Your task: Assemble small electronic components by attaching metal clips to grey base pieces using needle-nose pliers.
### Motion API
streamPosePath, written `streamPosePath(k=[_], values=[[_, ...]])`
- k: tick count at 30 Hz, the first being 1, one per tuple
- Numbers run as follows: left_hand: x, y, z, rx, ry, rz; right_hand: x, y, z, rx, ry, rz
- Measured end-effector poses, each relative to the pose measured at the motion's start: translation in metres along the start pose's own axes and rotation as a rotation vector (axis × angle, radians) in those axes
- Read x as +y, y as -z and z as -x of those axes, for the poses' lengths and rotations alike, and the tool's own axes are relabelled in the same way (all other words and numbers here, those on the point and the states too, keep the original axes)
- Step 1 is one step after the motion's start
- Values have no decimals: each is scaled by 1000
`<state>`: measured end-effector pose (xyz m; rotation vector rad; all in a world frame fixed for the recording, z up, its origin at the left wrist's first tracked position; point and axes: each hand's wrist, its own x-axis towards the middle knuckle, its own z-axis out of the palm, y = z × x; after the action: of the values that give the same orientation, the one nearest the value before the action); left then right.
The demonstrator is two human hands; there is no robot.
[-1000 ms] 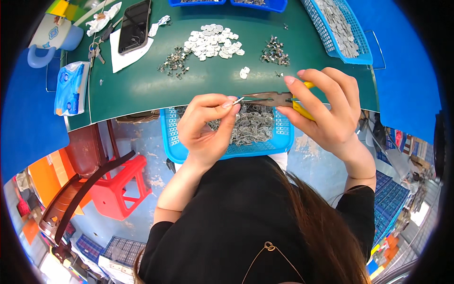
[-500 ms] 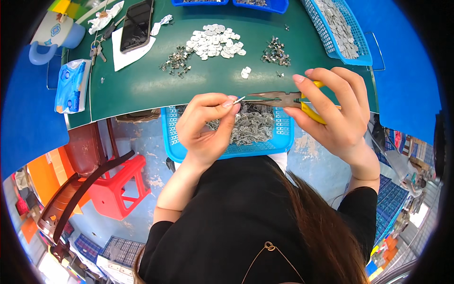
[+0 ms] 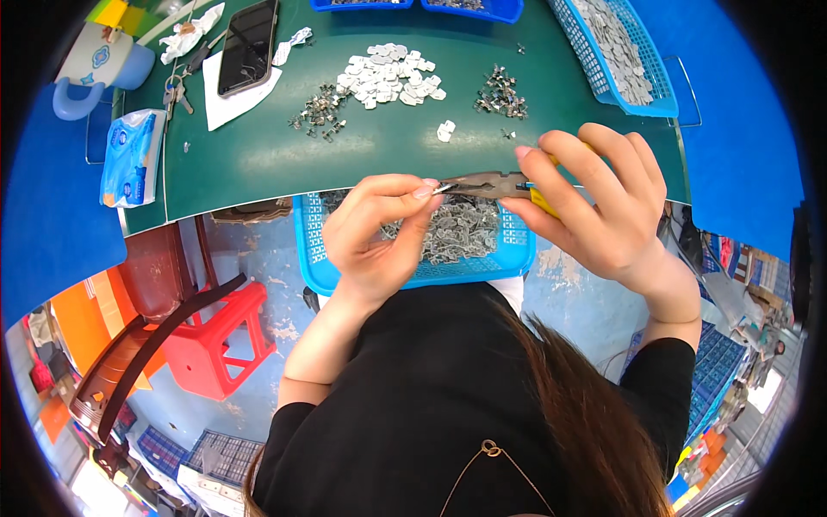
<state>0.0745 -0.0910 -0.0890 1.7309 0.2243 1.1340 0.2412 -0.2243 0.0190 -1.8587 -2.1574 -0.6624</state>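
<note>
Head view: near the centre of the frame, the left hand (image 3: 379,228) and right hand (image 3: 603,202) face each other along the near edge of the counter (image 3: 258,168). The left grip is pinched, thumb and index fingertips holding a small pale piece (image 3: 441,189) just left of centre. The right grip is wrapped around the yellow handles of the pliers (image 3: 495,185), which point left; their tips meet the piece, though I cannot tell whether they clamp it.

Directly below, a blue basket (image 3: 519,228) of small greyish parts (image 3: 457,234) sits between the counter edge and the black top (image 3: 482,379), so both forearms rise on either side of it.

Above the hands, a strip of green surface separates the pliers from 2 small white pieces (image 3: 445,131), the white heap (image 3: 389,77) at upper centre and 2 heaps of metal clips, left (image 3: 320,112) and right (image 3: 501,93). Wider green surface stretches left toward the tissue pack (image 3: 133,159) at the counter's left edge.

The phone (image 3: 248,47) lies on white paper (image 3: 220,99) at upper left, keys (image 3: 178,93) beside it. At upper right, a light blue basket (image 3: 652,109) borders the counter's right edge.
</note>
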Motion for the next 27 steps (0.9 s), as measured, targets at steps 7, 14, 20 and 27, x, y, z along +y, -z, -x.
streamPosePath(k=[7, 14, 20, 27], values=[[1, 2, -1, -79, 46, -7, 6, 2, -2, -60, 13, -76], [0, -5, 10, 83, 349, 582, 6, -6, 6, -68, -224, -336], [2, 1, 10, 39, 241, 383, 0, 2, -5, 10, -147, -177], [2, 3, 11, 29, 195, 276, -4, 2, -3, 54, -67, -52]])
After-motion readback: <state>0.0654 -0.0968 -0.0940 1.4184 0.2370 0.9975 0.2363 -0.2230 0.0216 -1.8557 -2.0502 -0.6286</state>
